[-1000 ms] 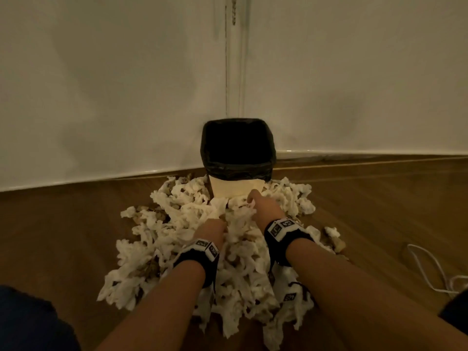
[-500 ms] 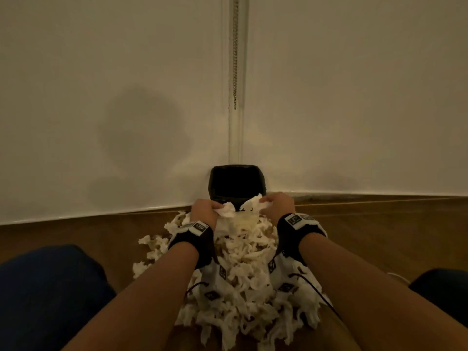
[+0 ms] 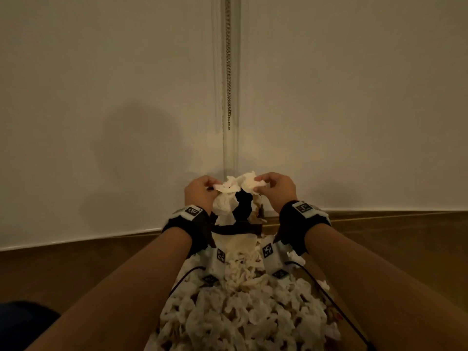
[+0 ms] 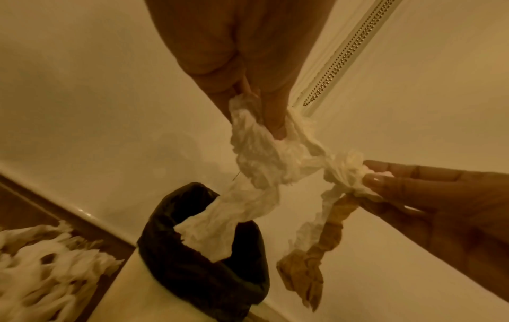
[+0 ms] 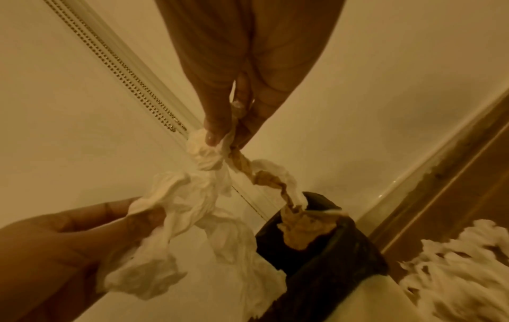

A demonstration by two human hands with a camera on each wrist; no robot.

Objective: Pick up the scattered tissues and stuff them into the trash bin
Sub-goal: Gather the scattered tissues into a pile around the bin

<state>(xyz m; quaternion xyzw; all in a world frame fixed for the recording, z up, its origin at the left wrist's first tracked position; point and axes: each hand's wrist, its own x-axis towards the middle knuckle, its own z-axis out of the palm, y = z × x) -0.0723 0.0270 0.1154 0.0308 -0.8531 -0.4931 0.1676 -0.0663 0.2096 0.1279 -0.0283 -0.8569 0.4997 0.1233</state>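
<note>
My left hand [image 3: 214, 189] and right hand [image 3: 258, 186] are raised side by side above the trash bin [image 3: 243, 210], which has a black liner. Each hand pinches a bunch of crumpled white tissues [image 3: 229, 196]. In the left wrist view, my left hand [image 4: 264, 124] pinches a white tissue [image 4: 256, 174] whose end hangs into the bin [image 4: 198, 257]. In the right wrist view, my right hand [image 5: 224, 137] pinches white tissue and a brown twisted tissue [image 5: 292, 226] that dangles onto the bin [image 5: 319, 261] rim. A big pile of tissues [image 3: 240, 312] lies on the floor before the bin.
The bin stands against a white wall corner where a bead chain [image 3: 228, 72] hangs down. Wooden floor [image 3: 63, 269] spreads left and right. A dark blue knee [image 3: 22, 325] shows at the lower left. Thin black cables [image 3: 329, 297] run from the wrist cameras over the pile.
Both hands came up out of the pile with tissues and now hold them above the bin. The head view has tilted up toward the wall.
</note>
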